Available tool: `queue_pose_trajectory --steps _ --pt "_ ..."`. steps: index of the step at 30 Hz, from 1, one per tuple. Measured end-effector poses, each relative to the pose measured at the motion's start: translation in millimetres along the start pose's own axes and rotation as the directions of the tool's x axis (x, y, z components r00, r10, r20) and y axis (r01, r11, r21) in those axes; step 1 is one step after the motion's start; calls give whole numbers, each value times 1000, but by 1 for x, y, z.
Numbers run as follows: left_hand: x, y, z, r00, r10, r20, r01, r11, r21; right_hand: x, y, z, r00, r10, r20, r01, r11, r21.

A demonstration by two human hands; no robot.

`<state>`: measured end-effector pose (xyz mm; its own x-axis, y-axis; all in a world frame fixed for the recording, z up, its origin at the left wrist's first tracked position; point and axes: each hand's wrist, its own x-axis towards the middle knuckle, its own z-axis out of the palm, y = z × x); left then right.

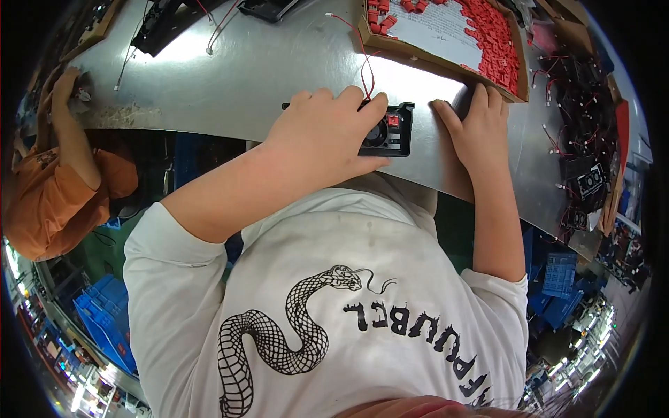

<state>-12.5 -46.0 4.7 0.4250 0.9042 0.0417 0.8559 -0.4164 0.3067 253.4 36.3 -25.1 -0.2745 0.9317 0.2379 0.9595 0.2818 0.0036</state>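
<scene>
My left hand (324, 132) lies over a small black square fan (391, 131) on the metal table (244, 76) and grips it, hiding most of the fan's left part. The fan has a red patch at its hub. Red and black wires (364, 66) run up from it. My right hand (481, 125) rests flat on the table just right of the fan, fingers apart and holding nothing. Its fingertips reach the edge of a cardboard tray (418, 52).
The cardboard tray holds several small red parts (491, 42). A heap of black fans with wires (582, 153) lies at the right. A person in orange (49, 188) sits at the left, one hand (66, 83) at the table's edge. Blue crates (104, 313) stand below.
</scene>
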Motion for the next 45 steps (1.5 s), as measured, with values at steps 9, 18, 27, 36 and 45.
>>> queue_pose_trajectory --steps 9,18,27,36,45 --pt "2 -5 -2 999 20 32 -19 1000 -18 0 3 -19 994 -7 112 -21 968 248" --pt "4 -6 -6 1000 0 23 1 997 -76 32 -29 -72 878 -394 -273 112 -385 916" --pt "4 -1 -8 998 -5 55 10 996 -85 40 -56 -84 797 -555 -238 -10 -406 914" --pt "6 0 -8 996 -36 79 44 994 -103 53 -57 -72 724 -579 -375 -12 -555 832" --pt "7 2 -15 998 -13 68 20 995 -98 42 -60 -77 791 -534 -298 5 -481 877"
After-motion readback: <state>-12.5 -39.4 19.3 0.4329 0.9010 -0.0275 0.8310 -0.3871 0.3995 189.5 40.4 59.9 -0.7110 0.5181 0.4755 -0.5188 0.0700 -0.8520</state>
